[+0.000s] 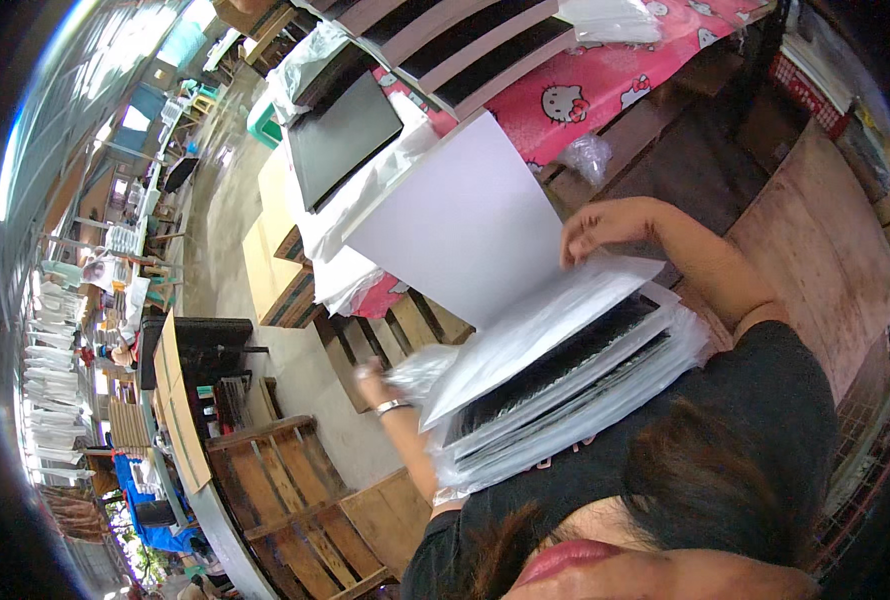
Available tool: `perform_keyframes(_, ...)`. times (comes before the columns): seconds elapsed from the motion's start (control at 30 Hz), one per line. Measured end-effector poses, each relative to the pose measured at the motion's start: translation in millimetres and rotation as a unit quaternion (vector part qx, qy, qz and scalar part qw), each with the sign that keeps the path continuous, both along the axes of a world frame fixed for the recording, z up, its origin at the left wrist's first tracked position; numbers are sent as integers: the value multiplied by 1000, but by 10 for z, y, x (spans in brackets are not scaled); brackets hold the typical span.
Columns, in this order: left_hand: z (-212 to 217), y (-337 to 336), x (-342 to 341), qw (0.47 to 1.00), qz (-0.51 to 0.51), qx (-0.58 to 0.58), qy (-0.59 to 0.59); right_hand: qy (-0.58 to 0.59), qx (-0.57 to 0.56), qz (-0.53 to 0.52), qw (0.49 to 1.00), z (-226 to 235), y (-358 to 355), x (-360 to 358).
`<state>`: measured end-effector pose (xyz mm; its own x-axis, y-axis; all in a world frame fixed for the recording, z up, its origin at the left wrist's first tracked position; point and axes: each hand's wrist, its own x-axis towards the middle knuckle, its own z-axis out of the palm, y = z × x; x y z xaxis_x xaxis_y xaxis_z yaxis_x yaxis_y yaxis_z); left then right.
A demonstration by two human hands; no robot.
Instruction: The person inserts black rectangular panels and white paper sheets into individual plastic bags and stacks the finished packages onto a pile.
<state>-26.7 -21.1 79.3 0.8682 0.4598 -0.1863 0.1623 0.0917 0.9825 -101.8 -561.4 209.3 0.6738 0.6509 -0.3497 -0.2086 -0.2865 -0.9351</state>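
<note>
A stack of flat black pieces in clear plastic wrap (565,400) rests against my body, with a loose white sheet (535,335) over its top. Beyond it a large smooth white panel (460,215) stands tilted. My right hand (610,226) is closed, fingers curled at the panel's lower right edge; the fingertips are partly hidden. At the stack's left side, my left hand (370,384), with a band on the wrist, is smeared by motion next to crumpled clear plastic (423,372). What its fingers do cannot be made out.
Ahead is a table with a pink printed cloth (605,88), bearing rows of black and pale panels (485,52) and a dark flat panel (345,140). Cardboard boxes (275,270) stand left of it. Wooden pallets (275,470) lie at lower left; a brown board (815,260) is at right.
</note>
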Motion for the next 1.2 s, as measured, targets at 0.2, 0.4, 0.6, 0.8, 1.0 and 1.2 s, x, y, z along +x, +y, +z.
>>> perform_keyframes(0.2, 2432, -1072, -375, 960, -107, 38, -258, -189, -234, 200, 932, -269, 527, 143)
perform_keyframes(0.4, 2640, -2071, -451, 868, -409, -147, -240, -409, 133, -130, 894, 1085, 1274, 489)
perform_keyframes(0.6, 2748, -2247, -360, 889, -370, -123, -239, -284, 209, -181, 918, 1407, 1021, 616)
perform_keyframes(0.8, 2635, -2253, -290, 911, -304, -123, -252, -195, 226, -232, 926, 1362, 1082, 681)
perform_keyframes(1.0, 2546, -2440, -365, 919, -315, -116, -207, -370, 287, -328, 821, 1296, 1292, 755)
perform_keyframes(1.2, 2536, -2403, -456, 920, -327, -120, -179, -234, 334, -348, 844, 1337, 1406, 458)
